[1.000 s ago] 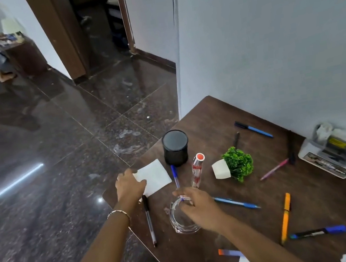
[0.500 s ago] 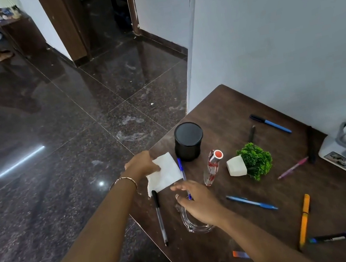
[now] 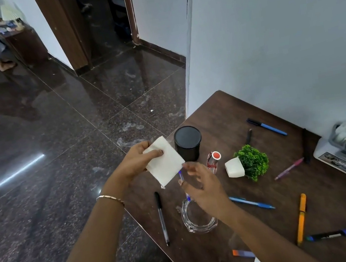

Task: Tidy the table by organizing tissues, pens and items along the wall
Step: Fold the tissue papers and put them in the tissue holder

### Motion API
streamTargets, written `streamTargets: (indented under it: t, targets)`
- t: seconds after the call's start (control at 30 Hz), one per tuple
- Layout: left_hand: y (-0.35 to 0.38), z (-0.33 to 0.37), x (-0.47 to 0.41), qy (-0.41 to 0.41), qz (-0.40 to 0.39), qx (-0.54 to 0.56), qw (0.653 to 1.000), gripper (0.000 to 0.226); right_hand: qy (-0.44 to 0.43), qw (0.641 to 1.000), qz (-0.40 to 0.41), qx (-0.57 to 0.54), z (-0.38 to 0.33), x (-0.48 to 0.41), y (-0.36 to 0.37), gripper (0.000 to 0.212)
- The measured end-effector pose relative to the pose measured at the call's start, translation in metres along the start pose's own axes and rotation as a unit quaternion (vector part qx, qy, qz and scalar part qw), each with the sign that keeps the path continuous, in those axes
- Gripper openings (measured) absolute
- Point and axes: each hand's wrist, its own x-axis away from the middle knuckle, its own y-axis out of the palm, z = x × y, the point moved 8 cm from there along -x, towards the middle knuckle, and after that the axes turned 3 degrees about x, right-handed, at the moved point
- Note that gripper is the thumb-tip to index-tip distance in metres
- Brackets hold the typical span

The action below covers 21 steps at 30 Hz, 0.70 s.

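While the left grip (image 3: 136, 163) pinches the tissue (image 3: 166, 164) — thumb across its upper face, fingers behind — the sheet hangs clear of the table (image 3: 337, 202), above the near-left edge and just in front of the black cup (image 3: 188, 144). It is a flat white square, tilted, with one corner pointing down. The right grip (image 3: 203, 187) is empty, fingers spread and loose, just below and to the right of the square. Its fingertips are blurred, so I cannot tell whether they touch the paper's edge.

As I judge it, the coming move turns on this: the tissue lies up and left of the right grip, its free edge facing that grip, and the wall (image 3: 278, 46) runs along the table's far right side. The tray (image 3: 335, 161) holding white wads sits against the wall, well apart from the tissue, beyond the plant (image 3: 252, 162) and the scattered pens (image 3: 251, 202). The right grip is the nearer to it — so it may take the free edge to fold the sheet, or receive it and carry it over. The pens are not yet gathered.
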Motion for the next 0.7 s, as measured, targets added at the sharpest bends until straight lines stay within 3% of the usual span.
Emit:
streamTargets:
  t: [0.13,0.23,0.37,0.47,0.53,0.63,0.7]
  targets:
    - [0.036,0.037,0.035,0.058,-0.073,0.05,0.994,0.016,-0.053,0.995,0.054,-0.059,-0.027,0.011,-0.029,0.085]
    - [0.071,0.063,0.052,0.079,-0.133,0.05,0.987,0.015,-0.054,0.993,0.048,-0.094,-0.04,0.023,-0.053,0.096]
    - [0.126,0.093,0.063,0.088,-0.199,0.018,0.976,0.036,-0.027,0.979,0.073,-0.186,-0.035,0.047,-0.094,0.075]
    - [0.169,0.113,0.071,0.102,-0.23,-0.02,0.968,0.019,-0.006,0.968,0.097,-0.232,-0.023,0.07,-0.126,0.048]
    - [0.193,0.123,0.073,0.124,-0.234,-0.045,0.963,0.02,0.012,0.961,0.1,-0.258,-0.014,0.085,-0.14,0.034]
    - [0.231,0.132,0.073,0.144,-0.221,-0.07,0.962,0.031,0.031,0.948,0.11,-0.297,0.001,0.108,-0.158,0.034]
    - [0.255,0.134,0.076,0.156,-0.21,-0.088,0.961,0.036,0.051,0.929,0.115,-0.347,0.01,0.119,-0.167,0.021]
